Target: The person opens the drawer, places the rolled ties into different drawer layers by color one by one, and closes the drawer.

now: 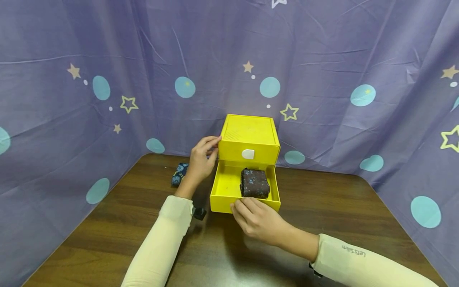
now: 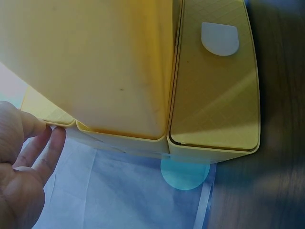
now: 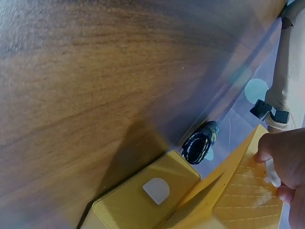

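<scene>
A yellow drawer unit [image 1: 251, 129] stands on the table, its middle drawer [image 1: 220, 204] pulled out. Inside that drawer, on the right, lies a dark folded cloth [image 1: 255, 183] with a small blue pattern. My right hand [image 1: 259, 221] is at the drawer's front; in the right wrist view its thumb and finger pinch the white drawer handle [image 3: 272, 172]. With fairly straight fingers, my left hand [image 1: 202, 157] touches the unit's upper left side near the front corner. Behind the left wrist, a rolled blue patterned cloth [image 1: 179, 174] lies on the table, partly hidden.
Above the open drawer, the top drawer front [image 1: 229, 153] is closed. The bottom drawer [image 2: 214, 95], also closed, shows in the left wrist view. A purple curtain [image 1: 215, 48] with stars and dots hangs behind the wooden table [image 1: 322, 207].
</scene>
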